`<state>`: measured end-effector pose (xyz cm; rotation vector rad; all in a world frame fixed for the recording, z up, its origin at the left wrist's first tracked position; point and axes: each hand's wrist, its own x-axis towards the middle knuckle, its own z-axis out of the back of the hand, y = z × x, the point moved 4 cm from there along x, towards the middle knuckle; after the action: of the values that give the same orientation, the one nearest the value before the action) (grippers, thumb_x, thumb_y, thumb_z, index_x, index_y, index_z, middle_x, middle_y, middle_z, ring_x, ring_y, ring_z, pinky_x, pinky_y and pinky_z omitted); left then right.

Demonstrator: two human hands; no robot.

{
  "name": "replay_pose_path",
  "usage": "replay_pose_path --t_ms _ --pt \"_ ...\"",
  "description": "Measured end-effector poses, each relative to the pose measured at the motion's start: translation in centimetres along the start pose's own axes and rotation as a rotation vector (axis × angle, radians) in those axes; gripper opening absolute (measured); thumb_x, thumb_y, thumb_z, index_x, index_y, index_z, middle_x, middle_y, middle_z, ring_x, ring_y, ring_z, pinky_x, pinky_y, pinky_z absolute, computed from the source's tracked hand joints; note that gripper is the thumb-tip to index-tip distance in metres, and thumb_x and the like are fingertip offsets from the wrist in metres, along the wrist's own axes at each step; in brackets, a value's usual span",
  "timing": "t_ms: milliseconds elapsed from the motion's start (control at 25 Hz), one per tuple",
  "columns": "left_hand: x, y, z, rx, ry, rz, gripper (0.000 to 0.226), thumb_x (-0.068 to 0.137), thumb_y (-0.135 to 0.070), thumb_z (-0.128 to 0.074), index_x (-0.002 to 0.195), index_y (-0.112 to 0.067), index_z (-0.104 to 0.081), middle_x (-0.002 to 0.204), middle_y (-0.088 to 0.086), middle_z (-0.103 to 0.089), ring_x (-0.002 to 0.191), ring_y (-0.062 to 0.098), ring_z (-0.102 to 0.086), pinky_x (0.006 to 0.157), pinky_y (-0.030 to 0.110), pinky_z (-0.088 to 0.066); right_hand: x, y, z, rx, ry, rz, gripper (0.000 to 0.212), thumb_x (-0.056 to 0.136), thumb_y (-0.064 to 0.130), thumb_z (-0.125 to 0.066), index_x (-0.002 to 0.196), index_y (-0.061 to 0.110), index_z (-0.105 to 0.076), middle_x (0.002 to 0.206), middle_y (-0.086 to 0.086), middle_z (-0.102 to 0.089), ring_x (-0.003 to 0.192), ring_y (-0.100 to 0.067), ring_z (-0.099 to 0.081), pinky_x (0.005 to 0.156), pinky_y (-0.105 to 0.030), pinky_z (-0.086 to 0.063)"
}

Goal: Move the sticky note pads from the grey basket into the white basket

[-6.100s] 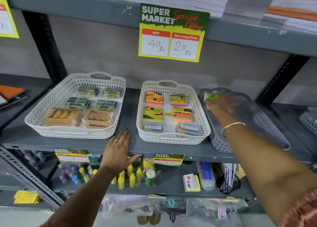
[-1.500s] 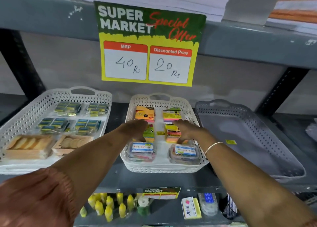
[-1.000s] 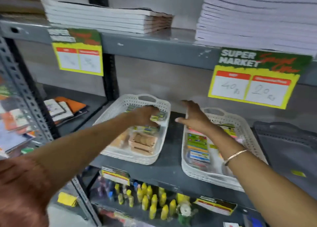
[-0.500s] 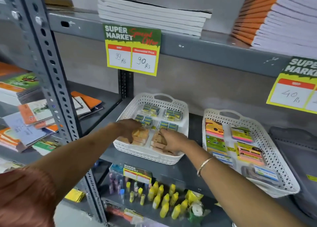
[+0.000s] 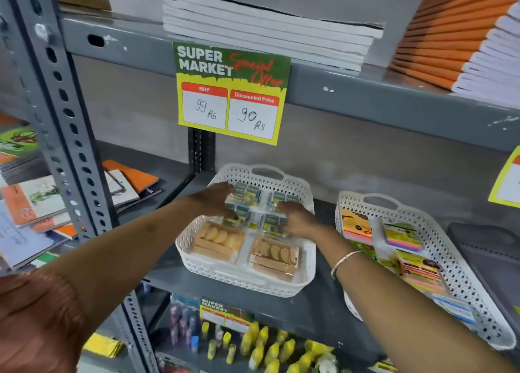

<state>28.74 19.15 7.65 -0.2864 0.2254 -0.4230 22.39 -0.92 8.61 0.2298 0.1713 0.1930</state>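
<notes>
Both my hands are in the left white basket [image 5: 305, 262], not the one with the notes. My left hand [image 5: 215, 199] curls against the small blue-and-yellow packs [image 5: 249, 192] at its back left. Over the packs at the back right lies my right hand [image 5: 298, 220]. Blur hides whether either hand grips a pack. The sticky note pads [image 5: 402, 233] lie in the second white basket [image 5: 450, 232] to the right, in orange, green, yellow and pink. The grey basket [image 5: 486, 251] shows only partly at the far right edge.
Two wooden boxes of round discs [image 5: 218, 240] fill the front of the left basket. A price sign [image 5: 230, 91] hangs from the upper shelf under stacked notebooks [image 5: 264, 31]. Books [image 5: 39, 203] lie past the steel upright [image 5: 56, 105]. Yellow bottles [image 5: 267, 347] stand below.
My hands have moved from the wooden boxes at the front of the left basket to the small packs at its back. The view has shifted slightly left.
</notes>
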Motion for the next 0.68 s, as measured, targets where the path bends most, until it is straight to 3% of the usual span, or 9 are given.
replay_pose_path --t_ms 80,200,440,680 --pt "1.8 1.1 -0.8 0.07 0.047 0.019 0.082 0.063 -0.044 -0.079 0.132 -0.018 -0.044 0.131 0.009 -0.049 0.114 0.026 -0.048 0.098 0.042 -0.041 1.2 -0.8 -1.5 -0.03 0.087 -0.013 0.062 0.084 0.02 -0.067 0.14 0.009 -0.042 0.141 -0.015 -0.049 0.13 -0.031 -0.048 0.107 -0.034 -0.042" --pt "3.8 2.6 -2.5 0.104 0.068 0.03 0.085 0.06 -0.047 -0.08 0.133 -0.024 -0.043 0.131 0.008 -0.049 0.113 0.023 -0.048 0.097 0.039 -0.041 2.5 -1.2 -3.0 -0.07 0.136 -0.05 0.062 0.087 0.013 -0.063 0.143 0.009 -0.037 0.144 -0.015 -0.047 0.13 -0.03 -0.049 0.108 -0.035 -0.042" --pt "3.8 1.7 -3.5 0.107 0.061 -0.066 0.075 0.069 -0.03 -0.08 0.134 -0.014 -0.044 0.131 0.011 -0.048 0.115 0.027 -0.046 0.098 0.036 -0.039 3.1 -1.6 -3.7 -0.037 0.104 -0.011 0.066 0.079 0.02 -0.074 0.137 0.012 -0.044 0.137 -0.014 -0.051 0.123 -0.03 -0.051 0.104 -0.035 -0.044" --pt "3.0 0.6 -3.3 0.1 0.092 -0.052 0.064 0.076 -0.019 -0.075 0.132 -0.009 -0.046 0.13 0.014 -0.048 0.114 0.027 -0.047 0.096 0.034 -0.039 3.0 -1.6 -3.9 -0.02 0.091 -0.035 0.063 0.08 0.02 -0.071 0.136 0.015 -0.044 0.138 -0.012 -0.05 0.124 -0.029 -0.051 0.104 -0.038 -0.045"
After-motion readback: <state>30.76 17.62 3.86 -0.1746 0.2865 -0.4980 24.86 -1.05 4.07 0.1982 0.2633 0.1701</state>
